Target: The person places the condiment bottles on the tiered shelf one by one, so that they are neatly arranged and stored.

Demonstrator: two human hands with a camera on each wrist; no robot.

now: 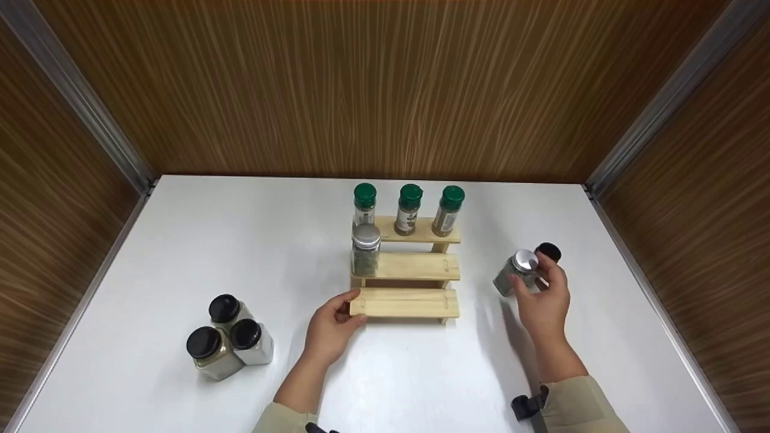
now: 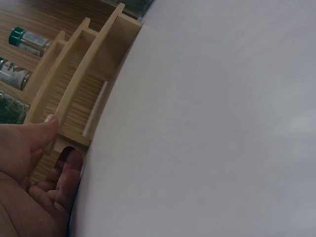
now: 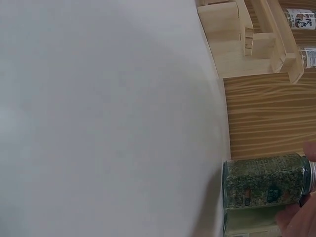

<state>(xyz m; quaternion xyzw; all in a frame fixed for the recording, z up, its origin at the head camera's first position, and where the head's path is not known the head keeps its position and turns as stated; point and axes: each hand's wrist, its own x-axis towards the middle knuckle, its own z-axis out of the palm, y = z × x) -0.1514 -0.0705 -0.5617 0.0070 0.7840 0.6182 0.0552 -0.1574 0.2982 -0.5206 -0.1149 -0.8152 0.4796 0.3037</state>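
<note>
A three-step wooden spice rack (image 1: 404, 302) stands mid-table, and my left hand (image 1: 331, 328) pinches the left end of its lowest step. The thumb (image 2: 42, 133) lies on that step's edge in the left wrist view. Off to the rack's right, my right hand (image 1: 544, 304) holds a square glass jar of dried green herbs (image 3: 264, 181) by its silver lid (image 1: 526, 260). Behind it is a second jar with a black lid (image 1: 548, 251), partly hidden by the hand. Another silver-lidded herb jar (image 1: 366, 255) sits at the left of the middle step.
Three green-capped spice bottles (image 1: 407, 210) line the top step. Three black-lidded jars (image 1: 219, 358) stand grouped on the white table (image 1: 415, 379) at the left. Wood-grain panels (image 1: 373, 90) close in the back and sides.
</note>
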